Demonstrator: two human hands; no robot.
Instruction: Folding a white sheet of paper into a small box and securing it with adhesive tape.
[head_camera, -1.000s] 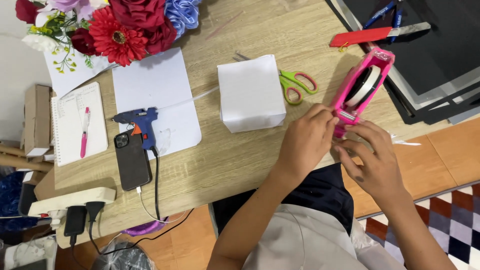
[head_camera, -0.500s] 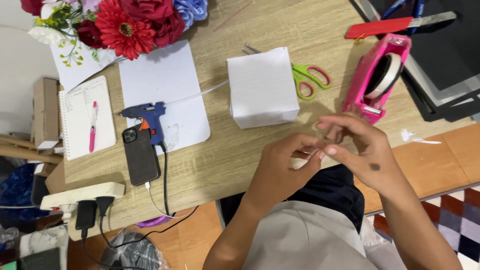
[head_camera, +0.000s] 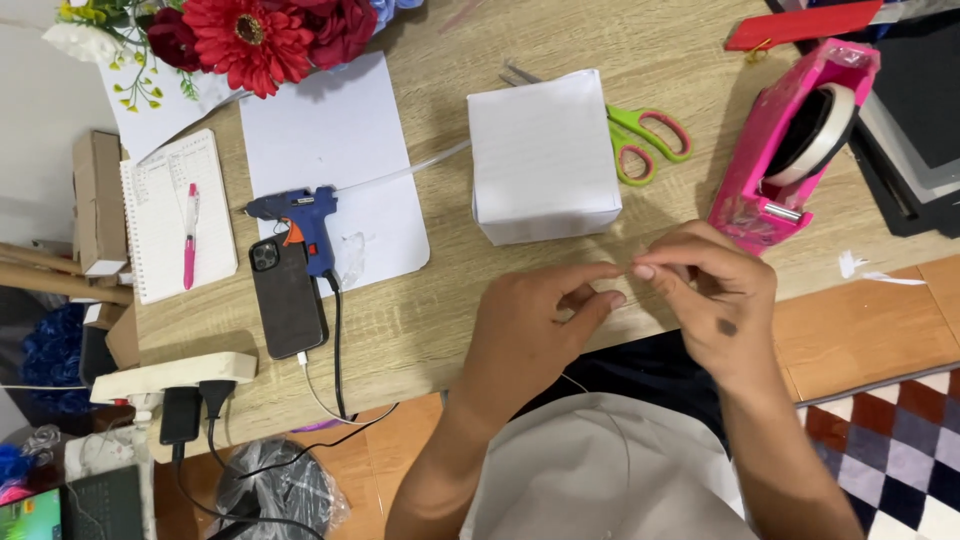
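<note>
My left hand (head_camera: 540, 320) and my right hand (head_camera: 715, 300) meet fingertip to fingertip above the near edge of the wooden table (head_camera: 420, 320). They pinch a short strip of clear tape (head_camera: 628, 268) that is barely visible between them. A pink tape dispenser (head_camera: 790, 150) stands just beyond my right hand. A white paper-covered box (head_camera: 545, 150) sits behind my left hand, and neither hand touches it.
Green-handled scissors (head_camera: 650, 140) lie between box and dispenser. A blue glue gun (head_camera: 300, 215) rests on a white sheet (head_camera: 330, 150) beside a black phone (head_camera: 288, 297). A notebook with a pink pen (head_camera: 175, 215), artificial flowers (head_camera: 260, 30), a red knife (head_camera: 800, 25) and a power strip (head_camera: 170, 375) are around.
Both hands have come away from the pink dispenser toward me and to the left, fingertips still pinched together. The view has shifted closer to the table.
</note>
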